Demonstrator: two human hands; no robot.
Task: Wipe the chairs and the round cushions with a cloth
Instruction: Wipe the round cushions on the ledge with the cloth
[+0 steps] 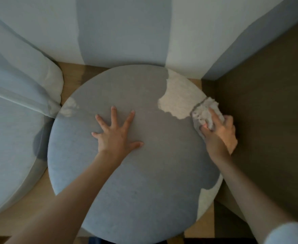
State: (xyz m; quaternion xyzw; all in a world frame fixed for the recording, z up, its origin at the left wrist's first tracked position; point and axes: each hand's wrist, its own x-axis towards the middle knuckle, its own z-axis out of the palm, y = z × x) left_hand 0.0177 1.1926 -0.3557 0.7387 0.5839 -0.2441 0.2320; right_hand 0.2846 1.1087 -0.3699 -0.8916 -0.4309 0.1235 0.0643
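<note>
Draping across the upper left of the frame, a sheer pale curtain (12, 73) falls over a second pale rounded fabric cushion (7, 155), which is cut off by the left edge. A strip of light wooden surface (39, 191) shows between that cushion and the large round grey-blue fabric cushion (135, 182) filling the centre of the frame. This big cushion lies flat on the wood, its far edge close to a pale wall (123, 32) striped with light and shadow.

The left grip (116, 134), a bare hand, lies palm down just above the cushion's middle, fingers straight and spread wide, holding nothing and pressing on the fabric. A bright sunlit patch (178, 99) marks the cushion's upper right.

Just right of that patch, at the cushion's right rim, the right grip (218, 131) is curled around a bunched white fluffy cloth (205, 111), with the cloth touching the cushion's edge.

A dark brown flat panel (267, 120) fills the right side of the frame beside that hand. A light blue sleeve (285, 233) shows at the lower right corner.
</note>
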